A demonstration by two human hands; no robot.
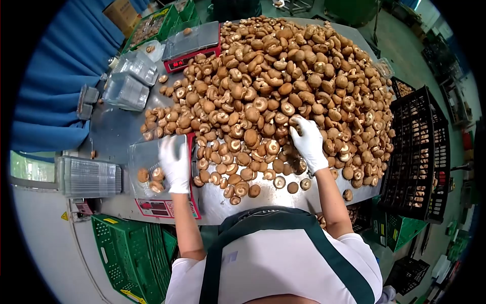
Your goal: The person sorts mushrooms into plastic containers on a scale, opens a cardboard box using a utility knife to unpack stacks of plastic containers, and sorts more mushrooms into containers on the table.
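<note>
My left hand [175,166], in a white glove, is over the right side of a clear plastic tray [135,178] on the near red scale [152,206]. Its fingers look stretched and apart, though blurred, and I see nothing in them. Several brown shiitake mushrooms [157,175] lie in the tray beside that hand. At the near slope of a large shiitake pile [273,76], my right hand [308,143], also gloved in white, has its thumb and forefinger curled round a mushroom [294,121]. The palm side of this hand is hidden.
A second red scale [192,50] stands at the back left, a mushroom on its plate. Stacked clear trays [126,91] and more trays [90,177] sit at the left. Black crates [412,152] stand right of the metal table [215,202]; green crates [126,248] are below left.
</note>
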